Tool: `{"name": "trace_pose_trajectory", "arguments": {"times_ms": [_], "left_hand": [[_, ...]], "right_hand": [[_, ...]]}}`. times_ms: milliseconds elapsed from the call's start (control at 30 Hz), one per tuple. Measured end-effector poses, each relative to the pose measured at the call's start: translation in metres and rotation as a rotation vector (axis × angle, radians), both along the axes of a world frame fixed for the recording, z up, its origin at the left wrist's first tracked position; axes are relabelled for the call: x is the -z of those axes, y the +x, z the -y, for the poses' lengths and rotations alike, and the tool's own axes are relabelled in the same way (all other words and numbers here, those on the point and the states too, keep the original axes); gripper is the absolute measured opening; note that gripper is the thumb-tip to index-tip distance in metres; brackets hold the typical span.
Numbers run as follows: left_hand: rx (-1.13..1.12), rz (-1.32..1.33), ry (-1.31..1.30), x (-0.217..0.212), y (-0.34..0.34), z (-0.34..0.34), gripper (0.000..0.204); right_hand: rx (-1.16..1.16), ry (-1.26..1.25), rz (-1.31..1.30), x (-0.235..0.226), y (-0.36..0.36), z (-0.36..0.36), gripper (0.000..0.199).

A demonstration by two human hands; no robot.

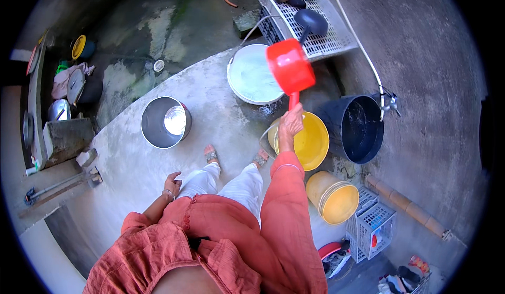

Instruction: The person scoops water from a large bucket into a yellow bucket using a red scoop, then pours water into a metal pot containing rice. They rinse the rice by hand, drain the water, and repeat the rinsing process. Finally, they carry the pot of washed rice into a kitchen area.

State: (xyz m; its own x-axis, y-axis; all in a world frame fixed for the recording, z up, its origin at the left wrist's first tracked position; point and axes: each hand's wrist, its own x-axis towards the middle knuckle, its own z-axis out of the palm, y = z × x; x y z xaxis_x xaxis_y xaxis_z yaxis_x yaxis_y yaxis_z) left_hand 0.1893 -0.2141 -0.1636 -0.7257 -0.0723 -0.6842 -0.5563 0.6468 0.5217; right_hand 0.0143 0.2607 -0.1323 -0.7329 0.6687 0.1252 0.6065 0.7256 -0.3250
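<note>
Dipper of shiny red plastic (291, 66), w/ a round cup & straight handle, is in the R hand (291, 125). R fingers wrap the handle; cup sticks out past them. In view, it overlaps the edge of a round white plastic bucket w/ water (258, 102). L hand (172, 184) hangs by the leg, fingers loose & a bit bent. Nearby: 1 round yellow plastic bucket (315, 145), 1 tall round black bucket (332, 121), 1 smooth, shiny round metal bucket (151, 123). Floor (121, 173) is gray concrete, wet in spots; R side wall (431, 83) is dark gray & looks rough.
</note>
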Motion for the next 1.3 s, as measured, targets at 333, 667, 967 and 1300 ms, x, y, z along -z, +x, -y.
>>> {"name": "trace_pose_trajectory", "arguments": {"times_ms": [333, 667, 967, 1300], "left_hand": [[0.145, 0.04, -0.015, -0.006, -0.033, -0.088, 0.037], [0.202, 0.066, 0.123, 0.011, -0.017, -0.188, 0.035], [0.122, 0.092, 0.063, -0.007, 0.008, -0.217, 0.036], [0.211, 0.12, -0.031, -0.004, -0.004, -0.214, 0.034]], "right_hand": [[0.146, 0.25, -0.022, 0.006, 0.087, -0.117, 0.04], [0.497, 0.041, 0.602, 0.068, 0.168, -0.33, 0.031], [0.422, -0.302, 0.85, 0.16, 0.116, -0.367, 0.023], [0.826, -1.653, -0.233, 0.245, 0.125, -0.394, 0.008]]}}
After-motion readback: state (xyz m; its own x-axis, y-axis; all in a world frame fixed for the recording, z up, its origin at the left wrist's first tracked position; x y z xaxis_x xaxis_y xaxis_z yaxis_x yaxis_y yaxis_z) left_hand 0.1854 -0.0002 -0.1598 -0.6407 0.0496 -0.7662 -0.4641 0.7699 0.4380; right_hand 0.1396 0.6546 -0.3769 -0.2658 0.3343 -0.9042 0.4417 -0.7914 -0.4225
